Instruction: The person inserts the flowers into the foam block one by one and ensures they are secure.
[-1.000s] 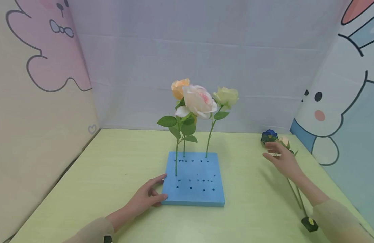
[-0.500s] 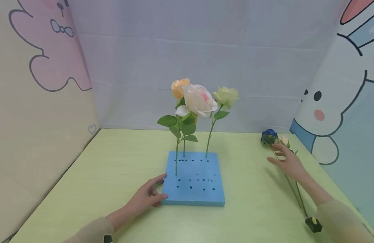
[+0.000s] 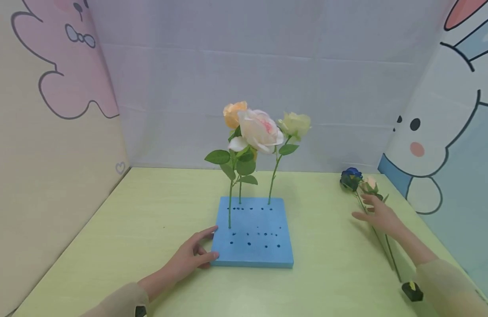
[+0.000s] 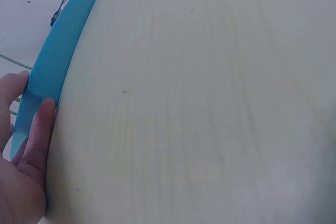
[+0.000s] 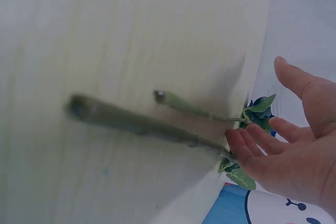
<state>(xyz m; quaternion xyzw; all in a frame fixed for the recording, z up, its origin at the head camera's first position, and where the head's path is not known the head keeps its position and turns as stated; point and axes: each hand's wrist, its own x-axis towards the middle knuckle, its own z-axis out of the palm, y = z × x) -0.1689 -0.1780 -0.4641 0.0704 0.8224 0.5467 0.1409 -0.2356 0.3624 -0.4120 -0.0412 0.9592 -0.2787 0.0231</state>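
Note:
My left hand (image 3: 188, 255) rests against the left edge of a blue board (image 3: 252, 255) with rows of holes, its thumb and fingertips touching the side. In the left wrist view, fingers (image 4: 42, 129) lie along the board's edge. Three roses stand upright in the board: an orange rose (image 3: 233, 115), a large pale pink rose (image 3: 260, 132) and a pale green rose (image 3: 295, 126). My right hand (image 3: 382, 218), fingers spread and holding nothing, hovers over the stems of a blue rose (image 3: 351, 178) and a peach rose (image 3: 369, 185) lying on the table.
The pale yellow table (image 3: 149, 211) meets a plain light curtain (image 3: 180, 110) at the back. Cartoon-printed walls stand at both sides, with a rabbit (image 3: 430, 132) on the right one. A small black block (image 3: 412, 291) shows beside the right sleeve.
My right hand has moved slightly right and toward me, uncovering more of the peach rose. The left hand, the board and its upright roses have stayed in place.

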